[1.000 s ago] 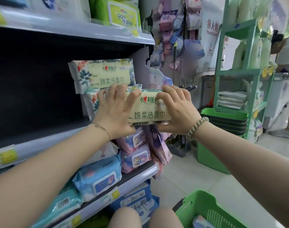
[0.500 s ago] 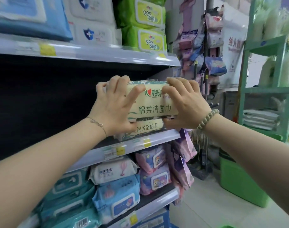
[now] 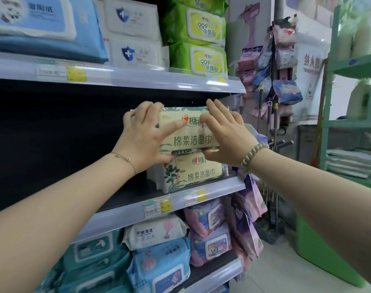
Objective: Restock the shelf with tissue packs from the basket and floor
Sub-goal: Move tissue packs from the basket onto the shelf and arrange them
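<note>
A cream tissue pack (image 3: 188,140) with green lettering lies on top of a matching pack (image 3: 199,172) at the right end of the middle shelf (image 3: 125,214). My left hand (image 3: 142,136) grips the top pack's left end, fingers bent over its upper corner and thumb stretched across the front. My right hand (image 3: 226,136) presses on the pack's right end with straight, spread fingers. The rest of this shelf, to the left of the two packs, is dark and bare.
Wipe packs fill the upper shelf (image 3: 138,75) and the lower shelves (image 3: 159,267). Small packs hang on a rack (image 3: 283,60) right of the shelf end. A green basket (image 3: 319,254) sits on the floor beside a green rack (image 3: 349,123).
Both hands lifted the pack from chest height and set it on the lower pack on the shelf. My right fingers have straightened. The view has moved closer and tilted up.
</note>
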Demonstrator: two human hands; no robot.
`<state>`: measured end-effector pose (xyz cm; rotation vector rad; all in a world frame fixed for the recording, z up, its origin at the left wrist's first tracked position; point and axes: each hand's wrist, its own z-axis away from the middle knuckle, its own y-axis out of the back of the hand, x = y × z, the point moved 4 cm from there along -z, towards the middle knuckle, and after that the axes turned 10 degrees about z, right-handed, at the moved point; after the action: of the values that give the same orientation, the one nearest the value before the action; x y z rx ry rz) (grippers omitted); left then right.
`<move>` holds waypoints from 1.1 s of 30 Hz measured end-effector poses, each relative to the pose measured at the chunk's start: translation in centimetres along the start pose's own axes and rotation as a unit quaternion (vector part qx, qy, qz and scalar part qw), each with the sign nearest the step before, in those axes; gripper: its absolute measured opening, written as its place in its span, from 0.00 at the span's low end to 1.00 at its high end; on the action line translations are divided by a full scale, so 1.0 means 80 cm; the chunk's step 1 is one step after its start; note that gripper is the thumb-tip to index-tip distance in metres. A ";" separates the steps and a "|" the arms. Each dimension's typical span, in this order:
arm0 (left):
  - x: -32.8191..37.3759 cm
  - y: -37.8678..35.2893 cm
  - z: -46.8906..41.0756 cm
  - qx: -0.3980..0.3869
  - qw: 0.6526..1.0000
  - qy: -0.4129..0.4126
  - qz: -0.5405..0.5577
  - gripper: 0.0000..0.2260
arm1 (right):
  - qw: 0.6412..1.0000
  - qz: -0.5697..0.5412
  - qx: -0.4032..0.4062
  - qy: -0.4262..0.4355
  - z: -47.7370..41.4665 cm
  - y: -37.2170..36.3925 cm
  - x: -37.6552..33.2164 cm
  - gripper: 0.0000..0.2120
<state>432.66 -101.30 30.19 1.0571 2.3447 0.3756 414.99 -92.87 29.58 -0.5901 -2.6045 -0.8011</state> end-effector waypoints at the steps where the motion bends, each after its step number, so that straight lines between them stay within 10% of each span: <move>1: -0.002 -0.006 0.001 -0.004 1.000 0.000 0.005 0.40 | 1.000 -0.003 -0.007 0.000 0.000 -0.005 -0.001 0.37; 21: 0.004 -0.087 -0.035 -0.139 0.987 0.080 0.003 0.25 | 0.987 -0.072 -0.054 -0.131 0.015 -0.079 -0.011 0.34; 33: 0.062 -0.065 -0.029 -0.048 0.998 0.034 -0.031 0.23 | 0.988 -0.073 -0.065 -0.118 0.046 -0.063 0.002 0.23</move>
<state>425.45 -101.05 28.01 0.9381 2.3878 0.5022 411.65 -94.39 24.52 -0.5645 -2.8547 -1.0093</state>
